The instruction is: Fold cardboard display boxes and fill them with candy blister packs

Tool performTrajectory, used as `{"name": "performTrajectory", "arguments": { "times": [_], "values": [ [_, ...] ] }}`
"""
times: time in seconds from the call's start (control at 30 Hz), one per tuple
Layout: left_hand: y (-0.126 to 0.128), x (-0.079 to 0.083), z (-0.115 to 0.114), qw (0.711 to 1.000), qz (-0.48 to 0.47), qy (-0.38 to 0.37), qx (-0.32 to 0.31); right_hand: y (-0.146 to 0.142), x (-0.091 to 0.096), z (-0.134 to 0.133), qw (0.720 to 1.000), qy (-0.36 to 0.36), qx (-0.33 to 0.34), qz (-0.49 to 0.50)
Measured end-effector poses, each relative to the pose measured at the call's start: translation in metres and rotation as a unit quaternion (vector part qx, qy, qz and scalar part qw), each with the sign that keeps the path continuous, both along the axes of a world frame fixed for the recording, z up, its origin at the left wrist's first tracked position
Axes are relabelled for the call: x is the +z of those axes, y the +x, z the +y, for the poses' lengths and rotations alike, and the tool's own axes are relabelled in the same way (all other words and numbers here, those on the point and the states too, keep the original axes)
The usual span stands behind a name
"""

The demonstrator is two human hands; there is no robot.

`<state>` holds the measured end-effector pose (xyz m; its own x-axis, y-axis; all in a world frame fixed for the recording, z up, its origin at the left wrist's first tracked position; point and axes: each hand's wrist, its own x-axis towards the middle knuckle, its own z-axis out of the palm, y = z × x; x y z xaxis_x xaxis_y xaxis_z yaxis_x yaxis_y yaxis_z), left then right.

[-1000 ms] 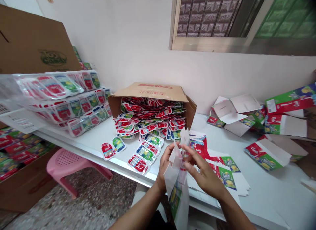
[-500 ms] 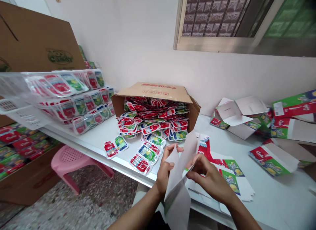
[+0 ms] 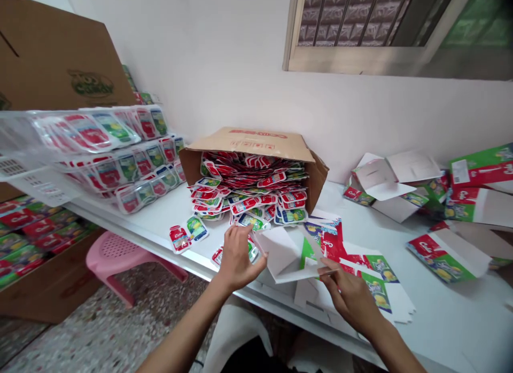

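Note:
A folding paper carton [image 3: 280,250], white inside with green and printed panels, is spread open and tilted above the table edge. My right hand [image 3: 347,290] pinches its right-hand edge between thumb and fingers. At the carton's left side is my left hand [image 3: 240,258], thumb and fingers apart, the thumb by the carton's edge; whether it touches the edge I cannot tell. Partly hidden under this hand lie several can-shaped candy packets [image 3: 217,255]. Two more packets, one red packet [image 3: 179,238] and one green packet [image 3: 197,228], lie farther left. Flat printed cartons [image 3: 377,271] lie beneath my right hand.
A cardboard box [image 3: 256,143] on its side spills red and green packets. Clear packs [image 3: 120,170] are stacked at left, near a large brown box [image 3: 60,57]. Below is a pink stool [image 3: 116,250]. Opened cartons [image 3: 449,255] lie at right, beneath a barred window.
My left hand has moved left and lower, its fingers opening. The carton has swung from upright to a spread, tilted position. My right hand has shifted slightly right and down with its edge.

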<state>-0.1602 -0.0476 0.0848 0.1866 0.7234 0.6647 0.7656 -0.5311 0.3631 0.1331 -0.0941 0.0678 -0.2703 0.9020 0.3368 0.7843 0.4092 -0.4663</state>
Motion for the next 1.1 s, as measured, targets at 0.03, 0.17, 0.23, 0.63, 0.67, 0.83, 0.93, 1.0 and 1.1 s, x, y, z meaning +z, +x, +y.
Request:
{"name": "performTrajectory", "arguments": {
  "times": [0.03, 0.17, 0.23, 0.63, 0.67, 0.83, 0.93, 1.0, 1.1],
  "values": [
    [0.000, -0.007, -0.001, 0.999, 0.009, -0.053, 0.003, -0.005, -0.007, -0.001, 0.999, -0.024, -0.034, -0.013],
    [0.001, -0.021, -0.002, 0.984, -0.044, -0.170, -0.020, -0.012, -0.020, -0.005, 0.982, -0.108, -0.152, 0.023],
    [0.009, -0.019, -0.006, 0.987, -0.093, -0.128, -0.014, -0.012, -0.018, -0.004, 0.974, -0.138, -0.169, 0.052],
    [0.109, -0.039, -0.003, 0.910, 0.315, 0.009, -0.268, -0.001, -0.023, 0.015, 0.974, -0.111, -0.196, -0.023],
    [0.110, -0.042, 0.000, 0.909, 0.321, 0.006, -0.265, -0.001, -0.025, 0.015, 0.975, -0.090, -0.204, -0.021],
    [0.114, -0.052, 0.003, 0.916, 0.331, 0.014, -0.227, -0.005, -0.034, 0.009, 0.978, 0.024, -0.195, -0.065],
    [0.115, -0.057, 0.007, 0.918, 0.343, 0.024, -0.199, 0.000, -0.026, 0.008, 0.981, 0.077, -0.178, -0.026],
    [0.115, -0.059, 0.010, 0.917, 0.346, 0.023, -0.199, 0.010, -0.018, 0.015, 0.968, 0.073, -0.231, 0.064],
    [0.116, -0.059, 0.015, 0.914, 0.347, 0.019, -0.211, 0.029, -0.014, 0.045, 0.910, -0.048, -0.323, 0.255]
  ]
}}
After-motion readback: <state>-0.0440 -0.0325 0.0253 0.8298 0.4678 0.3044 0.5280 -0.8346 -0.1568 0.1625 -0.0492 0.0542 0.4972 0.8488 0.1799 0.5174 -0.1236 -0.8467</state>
